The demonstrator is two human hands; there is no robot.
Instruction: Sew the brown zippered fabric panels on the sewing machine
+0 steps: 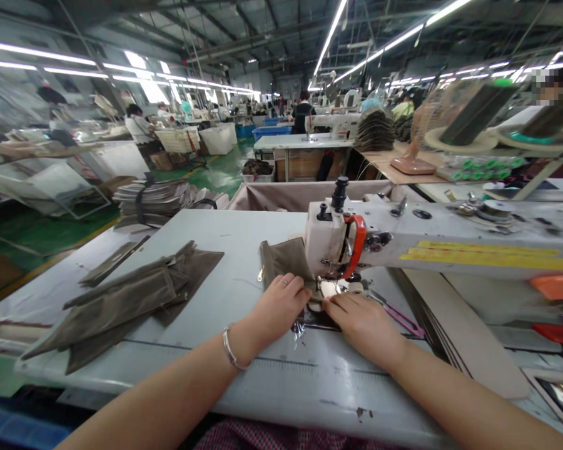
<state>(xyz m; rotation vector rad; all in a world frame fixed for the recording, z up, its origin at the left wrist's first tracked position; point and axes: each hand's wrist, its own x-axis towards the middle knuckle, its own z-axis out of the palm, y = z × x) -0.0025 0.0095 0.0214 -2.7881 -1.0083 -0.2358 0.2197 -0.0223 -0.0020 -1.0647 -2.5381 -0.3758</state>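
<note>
A piece of dark olive-grey fabric (281, 255) lies under the head of a white sewing machine (322, 240). My left hand (283, 304), with a ring and a bracelet, has its fingers closed on the fabric left of the needle area. Close by on the right, my right hand (366, 323) pinches the near edge of the fabric with its fingertips. Its thumb is mostly hidden. A small metal zipper pull (261, 274) shows at the fabric's left edge. Purple-handled scissors (406, 320) lie beyond my right hand, under the machine arm.
Several sewn olive-grey pieces (126, 297) lie at the left of the worktable (244, 381). Flat panels (478, 340) are stacked under the machine arm. Thread cones (478, 112) and a small fan (415, 140) stand at the back right. People work at other machines beyond.
</note>
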